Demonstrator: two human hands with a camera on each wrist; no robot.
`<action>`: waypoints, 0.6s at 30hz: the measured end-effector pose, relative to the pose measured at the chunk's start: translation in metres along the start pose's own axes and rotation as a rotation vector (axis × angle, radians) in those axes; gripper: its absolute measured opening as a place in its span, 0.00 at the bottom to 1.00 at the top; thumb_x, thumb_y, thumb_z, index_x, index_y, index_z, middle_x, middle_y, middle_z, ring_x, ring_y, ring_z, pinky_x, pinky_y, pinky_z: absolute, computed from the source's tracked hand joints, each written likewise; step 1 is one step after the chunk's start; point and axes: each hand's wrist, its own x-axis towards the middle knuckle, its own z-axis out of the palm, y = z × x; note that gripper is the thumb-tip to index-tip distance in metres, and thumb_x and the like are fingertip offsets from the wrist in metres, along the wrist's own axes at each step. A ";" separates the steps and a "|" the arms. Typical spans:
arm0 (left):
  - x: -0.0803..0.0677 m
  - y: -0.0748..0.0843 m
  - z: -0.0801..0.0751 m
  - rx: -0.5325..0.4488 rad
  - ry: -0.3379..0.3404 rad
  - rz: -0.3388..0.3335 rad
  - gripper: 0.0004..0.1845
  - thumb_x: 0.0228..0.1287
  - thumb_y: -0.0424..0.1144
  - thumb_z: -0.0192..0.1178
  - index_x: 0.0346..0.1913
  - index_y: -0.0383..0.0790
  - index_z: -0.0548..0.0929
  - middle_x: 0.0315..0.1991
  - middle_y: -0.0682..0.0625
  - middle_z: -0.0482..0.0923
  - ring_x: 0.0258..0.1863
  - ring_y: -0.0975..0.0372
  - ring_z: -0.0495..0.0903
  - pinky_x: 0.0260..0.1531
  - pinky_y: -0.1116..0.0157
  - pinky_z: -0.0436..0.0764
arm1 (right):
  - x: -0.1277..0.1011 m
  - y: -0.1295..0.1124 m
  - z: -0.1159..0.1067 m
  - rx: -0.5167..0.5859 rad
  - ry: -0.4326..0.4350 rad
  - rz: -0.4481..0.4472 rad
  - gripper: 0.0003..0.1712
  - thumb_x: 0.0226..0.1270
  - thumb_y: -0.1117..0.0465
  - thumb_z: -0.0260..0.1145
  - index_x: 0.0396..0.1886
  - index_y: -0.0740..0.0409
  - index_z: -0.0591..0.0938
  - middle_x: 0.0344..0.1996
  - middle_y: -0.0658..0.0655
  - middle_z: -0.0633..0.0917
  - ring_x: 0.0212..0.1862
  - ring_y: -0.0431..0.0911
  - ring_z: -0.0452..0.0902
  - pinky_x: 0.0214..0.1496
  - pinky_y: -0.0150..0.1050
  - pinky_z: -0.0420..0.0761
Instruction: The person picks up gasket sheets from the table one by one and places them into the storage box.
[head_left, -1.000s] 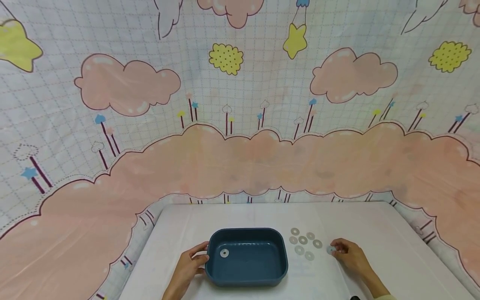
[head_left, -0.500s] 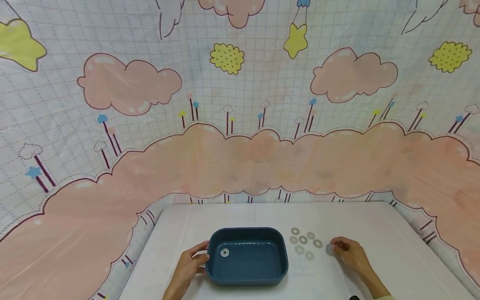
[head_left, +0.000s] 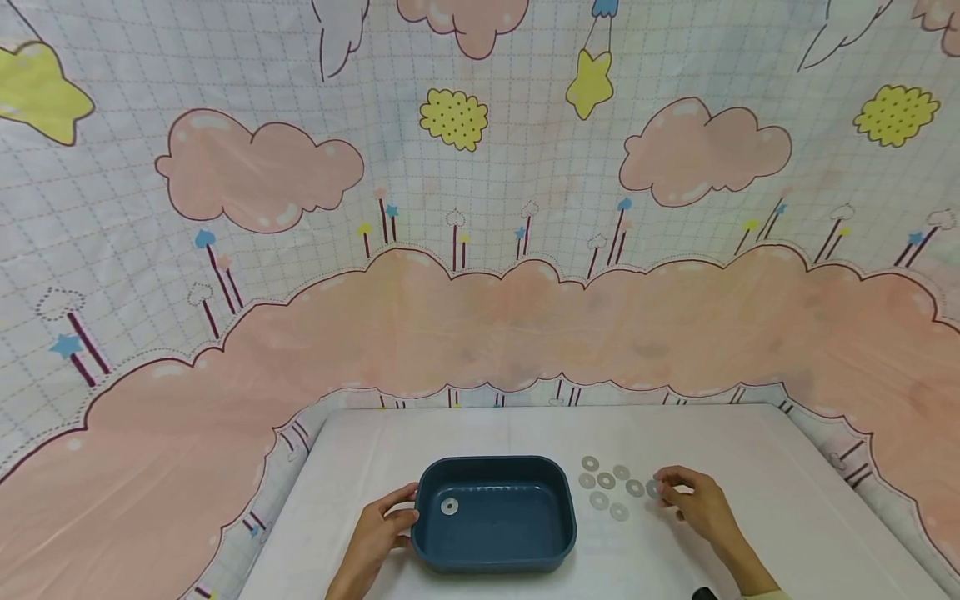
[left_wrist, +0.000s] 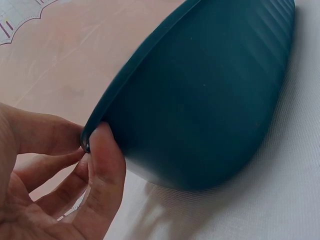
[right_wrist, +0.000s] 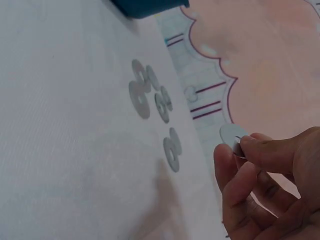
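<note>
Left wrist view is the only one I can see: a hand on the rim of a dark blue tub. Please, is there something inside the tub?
Observer: Yes. The head view shows one flat metal washer lying inside the tub, near its left end.
Operator: And the other hand, what does it do?
Observer: The right hand is to the right of the tub and pinches a single washer between thumb and fingers, lifted off the table.
Operator: Are more washers outside the tub?
Observer: Yes, six loose washers lie flat on the white table, between the tub and the right hand.
</note>
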 end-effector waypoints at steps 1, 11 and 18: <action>0.000 0.000 0.000 -0.001 0.001 0.000 0.28 0.61 0.27 0.60 0.66 0.31 0.73 0.56 0.37 0.76 0.38 0.60 0.81 0.26 0.62 0.80 | 0.000 -0.002 0.000 0.005 0.000 0.000 0.14 0.67 0.64 0.64 0.50 0.63 0.82 0.43 0.60 0.86 0.33 0.40 0.85 0.29 0.34 0.79; 0.002 -0.001 0.000 0.001 0.001 0.001 0.28 0.61 0.27 0.60 0.66 0.32 0.73 0.56 0.37 0.75 0.38 0.59 0.81 0.26 0.62 0.80 | -0.002 -0.022 0.004 0.075 -0.006 -0.025 0.13 0.67 0.66 0.63 0.50 0.64 0.82 0.42 0.60 0.85 0.31 0.39 0.84 0.28 0.34 0.81; 0.001 0.000 0.001 0.001 0.005 0.004 0.28 0.61 0.27 0.60 0.66 0.31 0.73 0.56 0.37 0.76 0.37 0.60 0.81 0.26 0.62 0.80 | -0.004 -0.033 0.005 0.111 -0.013 -0.050 0.14 0.67 0.65 0.65 0.50 0.65 0.82 0.41 0.60 0.85 0.31 0.39 0.85 0.28 0.34 0.81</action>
